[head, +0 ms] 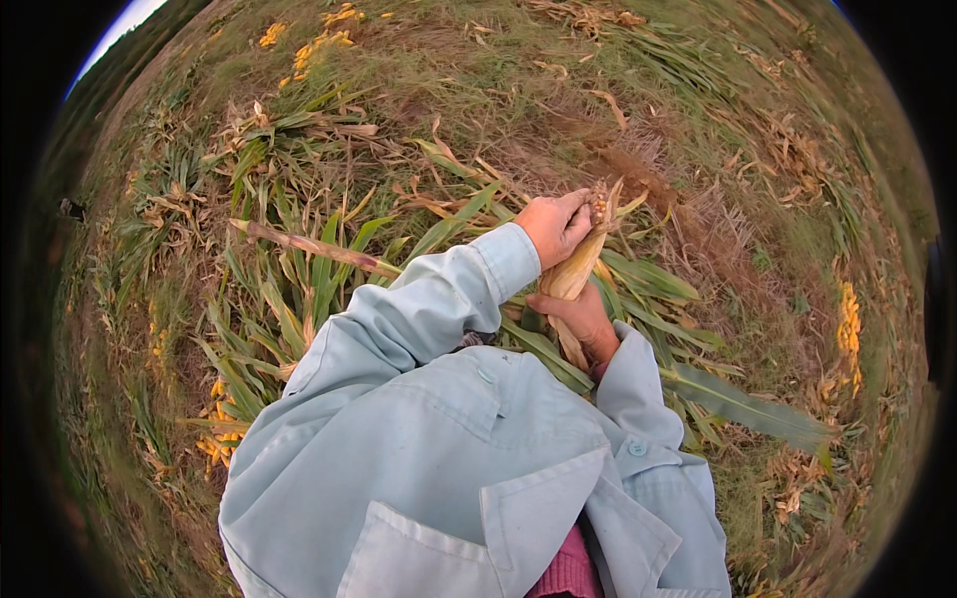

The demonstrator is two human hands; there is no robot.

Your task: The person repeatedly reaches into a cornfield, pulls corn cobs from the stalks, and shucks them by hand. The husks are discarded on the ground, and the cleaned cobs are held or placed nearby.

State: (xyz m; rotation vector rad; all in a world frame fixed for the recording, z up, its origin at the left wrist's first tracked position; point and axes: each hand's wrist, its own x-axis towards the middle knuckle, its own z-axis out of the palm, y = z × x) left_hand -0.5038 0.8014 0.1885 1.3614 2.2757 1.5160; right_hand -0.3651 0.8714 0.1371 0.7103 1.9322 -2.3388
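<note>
An ear of corn [574, 270] in dry, pale husk is held at a slant before me. Near its upper end the husk is parted, and some reddish and yellowish kernels [599, 202] show. My left hand [555, 226] grips the ear by this end, fingers bent at the kernels and husk; what its fingertips pinch is partly hidden. Lower down, my right hand [585, 318] is wrapped around the husked ear, thumb across it. Beneath the hands lie green corn leaves [647, 280], and a bare stalk [314, 245] sticks out to the left.
Cut corn plants [262, 161] lie in heaps on the grassy ground. Small piles of husked yellow ears lie at the upper left [318, 48], lower left [220, 430] and far right [849, 329]. Long leaves [755, 407] spread out at the right of my body.
</note>
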